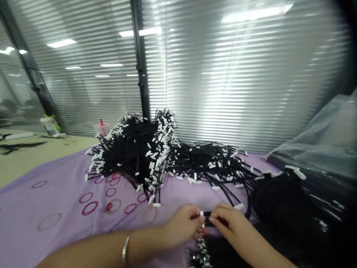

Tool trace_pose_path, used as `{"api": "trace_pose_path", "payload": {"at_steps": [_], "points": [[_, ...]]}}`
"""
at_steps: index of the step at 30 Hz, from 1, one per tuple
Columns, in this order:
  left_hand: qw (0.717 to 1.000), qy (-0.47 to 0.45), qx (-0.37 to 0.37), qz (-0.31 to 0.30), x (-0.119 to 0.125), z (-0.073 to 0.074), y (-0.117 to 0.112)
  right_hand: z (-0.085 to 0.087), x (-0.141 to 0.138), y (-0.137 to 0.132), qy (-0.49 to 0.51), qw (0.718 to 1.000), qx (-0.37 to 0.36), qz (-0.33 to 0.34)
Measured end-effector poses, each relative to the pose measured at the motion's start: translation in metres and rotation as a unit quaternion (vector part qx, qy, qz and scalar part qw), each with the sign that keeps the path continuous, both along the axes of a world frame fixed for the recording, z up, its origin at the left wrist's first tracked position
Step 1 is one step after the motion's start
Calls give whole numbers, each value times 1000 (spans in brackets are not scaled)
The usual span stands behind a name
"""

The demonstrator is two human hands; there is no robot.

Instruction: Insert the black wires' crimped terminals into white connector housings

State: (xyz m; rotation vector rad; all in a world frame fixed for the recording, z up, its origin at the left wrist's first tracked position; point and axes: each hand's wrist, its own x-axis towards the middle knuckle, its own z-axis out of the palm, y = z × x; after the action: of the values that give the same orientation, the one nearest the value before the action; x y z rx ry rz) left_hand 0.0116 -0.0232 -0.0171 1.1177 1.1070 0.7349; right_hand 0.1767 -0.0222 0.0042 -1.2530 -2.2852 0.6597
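One cable (206, 214), only partly in sight

Over the purple surface (25, 216), near the cable pile (136, 141), the left hand (184, 225) pinches the cable's white plug (202, 213); the right hand (234, 223) pinches its black wires (206, 219) just beside that. The visible stretch lies sideways, plug end pointing left. Its continuation behind the right hand cannot be made out. Below, a dark bundle (220, 249) with blurred shiny tips (201, 253) is cut off by the view's edge.
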Motion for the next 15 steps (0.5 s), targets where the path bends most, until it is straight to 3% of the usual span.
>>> {"api": "trace_pose_path", "payload": {"at_steps": [7, 11, 15], "points": [[1000, -6, -2, -13, -2, -9, 5, 1, 2, 8, 26, 998, -61, -3], [1000, 0, 0, -15, -3, -5, 2, -1, 5, 11, 33, 996, -77, -18], [1000, 2, 3, -19, -3, 2, -2, -7, 6, 16, 62, 982, -176, -22]]}}
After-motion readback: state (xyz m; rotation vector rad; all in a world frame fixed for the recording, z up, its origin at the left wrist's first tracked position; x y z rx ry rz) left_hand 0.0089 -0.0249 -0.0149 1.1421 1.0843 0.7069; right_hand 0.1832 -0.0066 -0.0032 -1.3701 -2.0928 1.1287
